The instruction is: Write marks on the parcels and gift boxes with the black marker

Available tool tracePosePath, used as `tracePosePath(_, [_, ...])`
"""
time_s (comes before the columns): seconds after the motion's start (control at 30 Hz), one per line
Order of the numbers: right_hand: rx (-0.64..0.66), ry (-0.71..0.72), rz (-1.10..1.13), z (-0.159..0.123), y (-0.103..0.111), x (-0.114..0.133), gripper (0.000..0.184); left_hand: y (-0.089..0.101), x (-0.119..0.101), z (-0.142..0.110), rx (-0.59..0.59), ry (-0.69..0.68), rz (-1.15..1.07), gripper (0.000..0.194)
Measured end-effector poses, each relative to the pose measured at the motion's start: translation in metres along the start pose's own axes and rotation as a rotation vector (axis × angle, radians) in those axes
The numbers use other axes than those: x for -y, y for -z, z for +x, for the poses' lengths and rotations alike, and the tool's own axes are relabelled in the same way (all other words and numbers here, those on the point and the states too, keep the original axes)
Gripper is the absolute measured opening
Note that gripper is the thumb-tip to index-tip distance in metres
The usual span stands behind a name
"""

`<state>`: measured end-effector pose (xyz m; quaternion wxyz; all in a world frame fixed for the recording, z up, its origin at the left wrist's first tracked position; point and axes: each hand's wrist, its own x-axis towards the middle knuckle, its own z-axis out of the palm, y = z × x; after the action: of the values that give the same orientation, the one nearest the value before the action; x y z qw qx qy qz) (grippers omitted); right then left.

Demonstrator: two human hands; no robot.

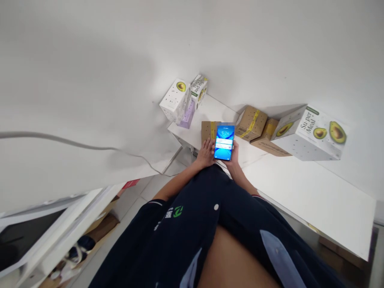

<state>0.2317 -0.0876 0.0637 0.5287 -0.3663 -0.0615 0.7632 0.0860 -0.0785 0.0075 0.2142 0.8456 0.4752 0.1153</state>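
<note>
A smartphone (224,143) with a lit blue screen is in my right hand (235,155), whose fingers wrap its right side and lower edge. My left hand (205,153) lies just left of the phone with its fingers stretched out over the near side of a small brown cardboard box (207,130) with yellow tape. That box sits on the white table (279,176), partly hidden behind the phone and the left fingers. Whether my left hand presses on the box I cannot tell.
White avocado-print cartons (175,100) and a purple box (187,116) stand at the table's left end. Taped brown boxes (252,122) and a large avocado-print carton (319,134) line the wall. A cable (120,149) hangs at left, above a shelf with a dark screen (27,236).
</note>
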Motion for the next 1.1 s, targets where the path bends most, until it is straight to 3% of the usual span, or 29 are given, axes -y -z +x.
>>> tracePosePath(0.1, [-0.154,0.196,-0.062,-0.014,0.041,0.026,0.053,0.007,-0.003,-0.003,0.029,-0.056,0.064,0.091])
tracePosePath(0.2, [-0.559,0.302,-0.286,-0.023,0.09,0.041,0.051,0.011,-0.008,-0.003,0.05,-0.069,0.109,0.093])
tracePosePath(0.3, [-0.934,0.289,-0.813,-0.03,0.13,0.038,0.058,0.013,-0.017,-0.003,0.041,-0.016,0.11,0.098])
tracePosePath(0.4, [-1.107,0.127,-1.384,-0.037,0.151,0.021,0.063,0.015,-0.03,-0.004,0.035,0.098,0.116,0.096])
tracePosePath(0.53, [-1.13,0.032,-1.792,-0.044,0.157,-0.008,0.067,0.022,-0.041,-0.006,0.052,0.205,0.114,0.093])
tracePosePath(0.63, [-1.103,-0.007,-1.848,-0.045,0.157,-0.018,0.067,0.031,-0.034,-0.007,0.071,0.287,0.078,0.092])
tracePosePath(0.77, [-1.088,-0.024,-1.806,-0.039,0.152,-0.01,0.06,0.046,-0.011,0.003,0.062,0.302,0.079,0.087])
tracePosePath(0.87, [-1.037,0.077,-1.76,-0.028,0.141,0.006,0.057,0.056,0.009,0.025,0.044,0.236,0.116,0.079])
tracePosePath(0.97, [-0.974,0.273,-1.746,-0.011,0.124,0.027,0.059,0.066,0.025,0.052,0.011,0.215,0.097,0.065])
tracePosePath(1.1, [-0.961,0.484,-1.781,0.016,0.097,0.061,0.06,0.076,0.035,0.087,-0.05,0.295,0.082,0.048])
